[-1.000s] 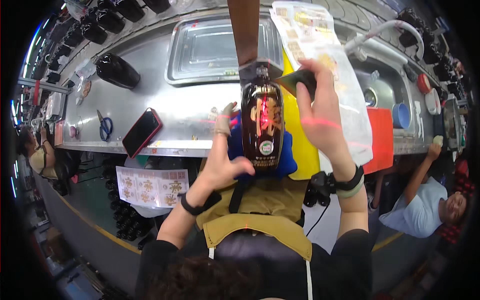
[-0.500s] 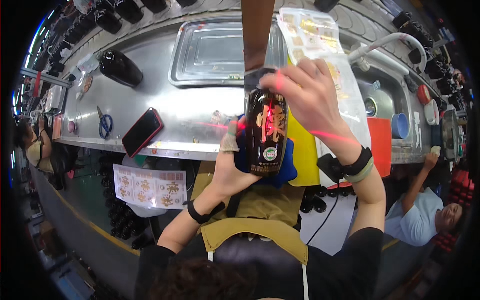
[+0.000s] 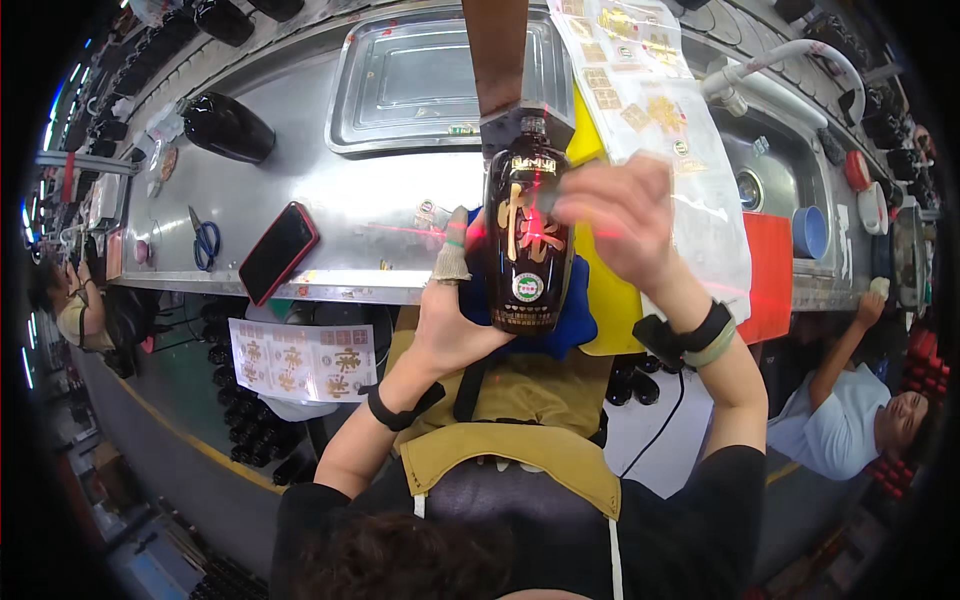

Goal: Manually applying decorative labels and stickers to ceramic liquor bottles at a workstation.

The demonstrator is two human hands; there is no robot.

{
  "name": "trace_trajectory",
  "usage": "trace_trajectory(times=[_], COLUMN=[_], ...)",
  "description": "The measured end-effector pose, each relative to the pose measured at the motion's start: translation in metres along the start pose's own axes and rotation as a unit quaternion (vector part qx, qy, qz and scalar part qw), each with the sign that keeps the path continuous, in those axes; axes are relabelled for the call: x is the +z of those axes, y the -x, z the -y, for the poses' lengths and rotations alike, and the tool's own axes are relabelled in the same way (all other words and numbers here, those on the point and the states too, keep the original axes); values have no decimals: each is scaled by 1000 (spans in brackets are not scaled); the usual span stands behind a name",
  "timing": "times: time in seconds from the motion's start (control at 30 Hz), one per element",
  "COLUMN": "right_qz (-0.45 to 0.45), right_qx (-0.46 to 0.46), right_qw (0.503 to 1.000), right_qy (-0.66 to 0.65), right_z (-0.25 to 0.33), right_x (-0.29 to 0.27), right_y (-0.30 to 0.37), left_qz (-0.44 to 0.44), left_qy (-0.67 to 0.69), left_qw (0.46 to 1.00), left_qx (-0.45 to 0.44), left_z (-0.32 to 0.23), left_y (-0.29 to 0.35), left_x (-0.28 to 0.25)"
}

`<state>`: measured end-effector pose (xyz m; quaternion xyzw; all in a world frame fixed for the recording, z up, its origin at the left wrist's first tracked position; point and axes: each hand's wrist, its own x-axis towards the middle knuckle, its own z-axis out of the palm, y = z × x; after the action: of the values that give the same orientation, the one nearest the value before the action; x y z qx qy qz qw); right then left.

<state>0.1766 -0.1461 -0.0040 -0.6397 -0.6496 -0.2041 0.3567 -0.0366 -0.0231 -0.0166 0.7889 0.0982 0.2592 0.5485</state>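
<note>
So I'm watching over the head cam from way off, and the biggest thing I've got is the shiny metal desk [image 3: 375, 205] running across the view. The sink [image 3: 785, 190] is set in over on the right, and a metal tray [image 3: 435, 85] sits toward the back. White label sheets [image 3: 705, 185] are spread right of the middle, partly covering a yellow sheet [image 3: 612, 315], with a red-orange sheet [image 3: 770, 265] just beside them. The dark bottle [image 3: 524, 260] is front and center at the near edge, neck pointing away from the wearer, gold lettering facing up at me, with a blue cloth [image 3: 575, 310] bunched around its lower part. A second bottle [image 3: 228, 128] lies back on the left. My left hand [image 3: 455, 325] is gripping the dark bottle low on its left side, thumb at the base end. My right hand [image 3: 625, 215] has its fingers curled at the bottle's right side, but it's motion-blurred, so I honestly can't tell if it's closed on anything. Smaller stuff: red-edged phone [image 3: 279, 253] near the front edge, blue cup [image 3: 808, 232] by the sink, scissors [image 3: 206, 243] left of the phone.
</note>
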Motion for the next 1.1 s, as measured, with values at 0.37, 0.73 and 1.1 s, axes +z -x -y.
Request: trace_trajectory(times=[0.37, 0.73, 1.1], right_qz=[-146, -144, 93], right_qx=[348, 487, -13], right_qw=[922, 826, 995], right_qy=[-92, -243, 16], right_z=[31, 118, 114], right_x=[-6, 10, -33], right_y=[-13, 56, -7], left_qz=[13, -30, -62], left_qy=[-90, -217, -117], left_qw=[995, 966, 990], left_qx=[-27, 138, 41], left_z=[9, 9, 3], left_y=[17, 58, 59], left_x=[-6, 3, -6])
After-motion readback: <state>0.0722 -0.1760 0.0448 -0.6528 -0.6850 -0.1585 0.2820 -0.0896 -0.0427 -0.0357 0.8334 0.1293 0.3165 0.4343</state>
